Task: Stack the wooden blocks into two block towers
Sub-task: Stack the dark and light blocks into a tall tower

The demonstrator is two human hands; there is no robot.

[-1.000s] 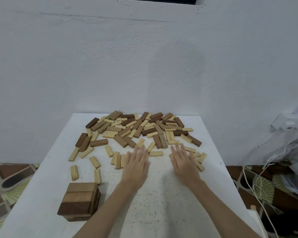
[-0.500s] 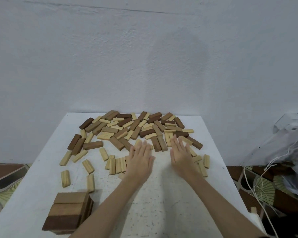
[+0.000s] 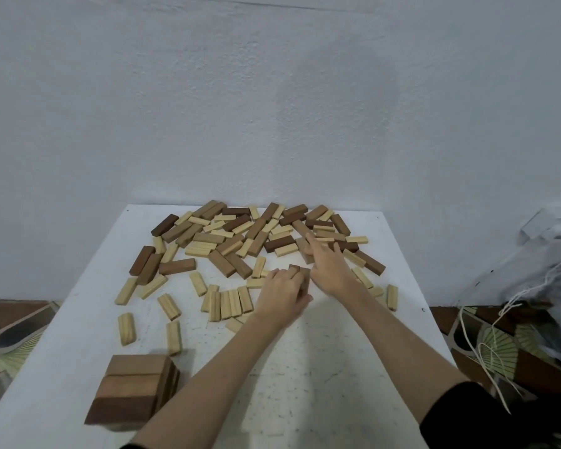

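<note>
Many loose wooden blocks, dark brown and pale, lie scattered over the far half of the white table (image 3: pixel 321 367); the pile (image 3: pixel 240 234) is densest near the wall. A low started tower of brown blocks (image 3: pixel 133 390) stands at the near left corner. My left hand (image 3: pixel 282 293) is at the pile's near edge, its fingers curled round a dark brown block (image 3: pixel 304 275). My right hand (image 3: pixel 329 268) crosses just beyond it, with fingers stretched out onto the brown blocks (image 3: pixel 303 251) in the pile's right part. A row of pale blocks (image 3: pixel 227 303) lies left of my left hand.
A white wall rises directly behind the table. To the right, off the table, a clear plastic bag (image 3: pixel 538 277) and white cords (image 3: pixel 489 345) hang over a patterned tile floor (image 3: pixel 10 325). The table's near middle shows bare white surface.
Both hands moved forward from lying flat on the table into the pile. My left hand has closed round a brown block and my right hand has reached further onto the blocks.
</note>
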